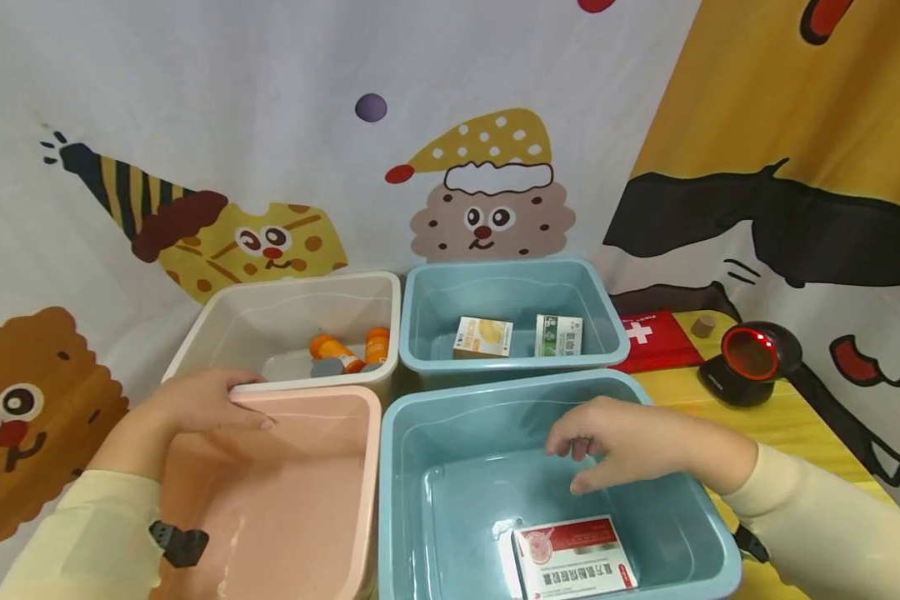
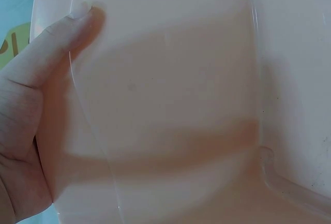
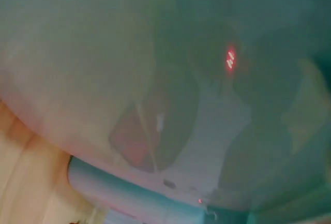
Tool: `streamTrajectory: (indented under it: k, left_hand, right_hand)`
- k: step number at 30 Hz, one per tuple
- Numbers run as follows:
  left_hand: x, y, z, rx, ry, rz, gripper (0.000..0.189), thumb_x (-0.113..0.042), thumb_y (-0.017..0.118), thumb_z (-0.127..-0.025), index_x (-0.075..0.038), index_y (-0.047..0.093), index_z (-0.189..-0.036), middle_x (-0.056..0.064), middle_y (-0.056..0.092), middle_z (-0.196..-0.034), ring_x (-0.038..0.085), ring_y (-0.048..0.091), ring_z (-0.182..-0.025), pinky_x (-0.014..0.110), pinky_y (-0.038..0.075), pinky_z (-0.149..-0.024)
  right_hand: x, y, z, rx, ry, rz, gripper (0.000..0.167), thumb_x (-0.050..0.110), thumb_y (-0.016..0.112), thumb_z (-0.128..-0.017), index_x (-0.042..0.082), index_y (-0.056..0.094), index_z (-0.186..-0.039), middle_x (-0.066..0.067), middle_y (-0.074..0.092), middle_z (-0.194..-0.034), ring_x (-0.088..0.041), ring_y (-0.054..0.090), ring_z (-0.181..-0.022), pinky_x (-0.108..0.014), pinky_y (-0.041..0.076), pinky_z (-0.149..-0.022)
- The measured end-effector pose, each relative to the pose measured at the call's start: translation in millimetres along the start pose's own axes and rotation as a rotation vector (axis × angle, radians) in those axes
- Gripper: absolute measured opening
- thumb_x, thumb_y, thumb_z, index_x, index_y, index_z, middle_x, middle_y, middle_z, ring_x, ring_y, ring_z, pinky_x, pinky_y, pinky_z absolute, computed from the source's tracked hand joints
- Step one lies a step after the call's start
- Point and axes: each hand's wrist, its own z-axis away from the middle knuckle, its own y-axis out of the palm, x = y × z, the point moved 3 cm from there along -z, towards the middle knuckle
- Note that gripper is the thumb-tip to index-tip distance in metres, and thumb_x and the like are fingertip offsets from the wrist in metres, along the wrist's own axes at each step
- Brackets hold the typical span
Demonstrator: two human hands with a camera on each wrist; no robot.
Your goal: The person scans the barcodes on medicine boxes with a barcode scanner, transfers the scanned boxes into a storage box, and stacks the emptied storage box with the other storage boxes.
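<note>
My left hand (image 1: pixel 206 404) grips the back rim of the pink bin (image 1: pixel 371 500), thumb (image 2: pixel 62 40) pressed along its inner wall. The fingers are mostly hidden behind the rim, close to the white bin (image 1: pixel 300 287). Over the front blue bin (image 1: pixel 390 500) hovers my right hand (image 1: pixel 607 442), fingers loosely bent and nothing between them. A red-and-white medicine box (image 1: pixel 573 557) lies flat on that bin's floor, below the right hand. The right wrist view is filled mostly by a blurred, glossy surface.
Orange pill bottles (image 1: pixel 337 352) with grey caps lie in the white bin. The back blue bin (image 1: pixel 506 271) holds a yellow-and-white box (image 1: pixel 483 336) and a green-and-white box (image 1: pixel 558 335). A red first-aid pouch (image 1: pixel 660 340) and a black scanner (image 1: pixel 750 362) with a red light stand right.
</note>
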Motion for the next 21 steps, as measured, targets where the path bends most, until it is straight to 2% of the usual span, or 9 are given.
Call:
streamTrajectory:
  k: [4, 9, 12, 14, 17, 21]
  left_hand:
    - [-1.3, 0.8, -0.7, 0.006, -0.002, 0.004, 0.066, -0.049, 0.091, -0.081, -0.007, 0.071, -0.127, 0.0, 0.074, -0.103, 0.023, 0.065, -0.093, 0.06, 0.056, -0.088]
    - [-3.2, 0.9, -1.6, 0.005, 0.005, -0.01, 0.066, -0.05, 0.091, -0.081, -0.006, 0.071, -0.128, 0.0, 0.074, -0.102, 0.024, 0.065, -0.093, 0.06, 0.056, -0.087]
    - [-3.2, -0.2, -2.1, 0.001, 0.01, -0.019, 0.067, -0.051, 0.091, -0.081, -0.007, 0.071, -0.128, 0.001, 0.074, -0.103, 0.024, 0.065, -0.093, 0.06, 0.056, -0.087]
    - [-2.5, -1.0, -2.3, -0.002, 0.016, -0.024, 0.066, -0.051, 0.09, -0.082, -0.007, 0.071, -0.127, 0.001, 0.074, -0.104, 0.024, 0.065, -0.094, 0.06, 0.056, -0.087]
    - [-0.4, -1.3, -2.1, -0.001, 0.02, -0.028, 0.065, -0.05, 0.09, -0.082, -0.008, 0.071, -0.127, 0.001, 0.073, -0.104, 0.024, 0.065, -0.094, 0.06, 0.056, -0.087]
    - [1.8, -0.5, -1.5, -0.003, 0.025, -0.027, 0.062, -0.049, 0.09, -0.082, -0.009, 0.072, -0.125, 0.0, 0.073, -0.103, 0.024, 0.064, -0.094, 0.061, 0.056, -0.087]
  right_hand:
    - [1, 13, -4.1, 0.115, 0.126, 0.094, 0.043, 0.031, 0.092, -0.085, 0.029, 0.073, -0.124, 0.02, 0.07, -0.113, -0.003, 0.064, -0.094, -0.032, 0.058, -0.083]
    - [-1, 31, -4.8, 0.216, 0.311, 0.302, 0.05, 0.034, 0.097, -0.077, 0.031, 0.076, -0.123, 0.017, 0.071, -0.106, -0.007, 0.063, -0.091, -0.043, 0.059, -0.087]
    - [-3, 38, -5.4, 0.247, 0.374, 0.435, 0.053, 0.037, 0.099, -0.073, 0.03, 0.077, -0.121, 0.015, 0.072, -0.1, -0.008, 0.062, -0.084, -0.047, 0.06, -0.089]
    - [-4, 42, -5.9, 0.268, 0.395, 0.485, 0.055, 0.038, 0.1, -0.071, 0.03, 0.078, -0.121, 0.015, 0.072, -0.097, -0.009, 0.062, -0.081, -0.048, 0.06, -0.089]
    - [-6, 46, -6.6, 0.345, 0.424, 0.46, 0.054, 0.037, 0.1, -0.072, 0.035, 0.078, -0.121, 0.018, 0.069, -0.097, -0.009, 0.061, -0.081, -0.048, 0.059, -0.09]
    - [-7, 54, -7.0, 0.458, 0.46, 0.356, 0.049, 0.032, 0.098, -0.076, 0.04, 0.076, -0.119, 0.019, 0.065, -0.095, -0.01, 0.058, -0.084, -0.046, 0.057, -0.09]
